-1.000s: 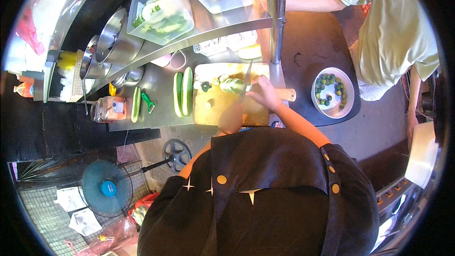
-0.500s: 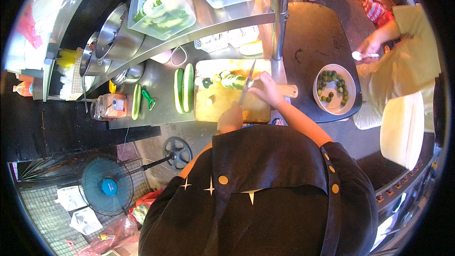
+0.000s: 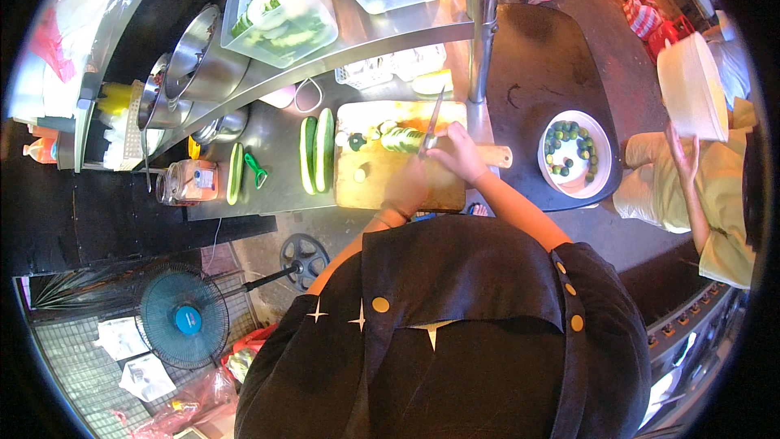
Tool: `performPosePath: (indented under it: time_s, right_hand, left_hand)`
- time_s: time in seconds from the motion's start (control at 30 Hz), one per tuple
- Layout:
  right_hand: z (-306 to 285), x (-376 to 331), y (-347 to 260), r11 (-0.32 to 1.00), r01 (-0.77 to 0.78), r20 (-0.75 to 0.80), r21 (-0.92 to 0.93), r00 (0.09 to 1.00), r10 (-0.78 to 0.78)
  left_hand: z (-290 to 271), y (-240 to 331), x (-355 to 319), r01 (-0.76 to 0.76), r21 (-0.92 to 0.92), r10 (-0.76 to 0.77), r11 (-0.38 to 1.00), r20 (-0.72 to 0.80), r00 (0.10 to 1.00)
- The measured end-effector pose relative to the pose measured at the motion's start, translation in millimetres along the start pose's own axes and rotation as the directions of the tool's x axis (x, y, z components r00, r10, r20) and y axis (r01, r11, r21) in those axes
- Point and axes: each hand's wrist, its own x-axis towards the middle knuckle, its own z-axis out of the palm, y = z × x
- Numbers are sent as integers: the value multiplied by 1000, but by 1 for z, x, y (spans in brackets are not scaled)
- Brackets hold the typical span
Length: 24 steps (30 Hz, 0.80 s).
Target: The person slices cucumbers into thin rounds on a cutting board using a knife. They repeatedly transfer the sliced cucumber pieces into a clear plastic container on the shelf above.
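On the wooden cutting board (image 3: 353, 183) lies a cucumber (image 3: 398, 139), its left part cut into slices. My right hand (image 3: 460, 154) is closed on the cucumber's uncut right end. My left hand (image 3: 406, 181), smeared by motion, grips a knife (image 3: 432, 123); its blade points away from me and crosses the cucumber close to my right fingers. A small pale end piece (image 3: 359, 174) rests on the board's near left part. Left of the board lie two cucumber lengths (image 3: 315, 150), a narrower cucumber piece (image 3: 234, 173) and a green peeler (image 3: 256, 171).
Over the counter runs a metal shelf (image 3: 390, 49) holding a clear tub (image 3: 280, 32) of cucumber slices and steel bowls (image 3: 207, 57). To the right, a white bowl (image 3: 574, 175) of small green fruits sits on a dark table (image 3: 544, 57). A co-worker's hand (image 3: 685, 154) supports a white tub (image 3: 691, 89).
My left hand and the knife have shifted slightly, the blade tip moving away from me and right. My right hand stays nearly still. The co-worker's white tub is now raised farther back.
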Motion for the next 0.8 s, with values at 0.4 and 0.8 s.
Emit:
performPosePath:
  time_s: [0.4, 0.8]
  right_hand:
    - [-1, -2, -3, 999, 1, 4, -40, 1000, -1]
    - [2, -4, -4, 987, -19, 26, -158, 999, 24]
  left_hand:
    - [11, -7, 1, -22, -25, 21, 999, -11, 1000]
    - [21, -14, -3, 23, -34, -22, 999, 24, 999]
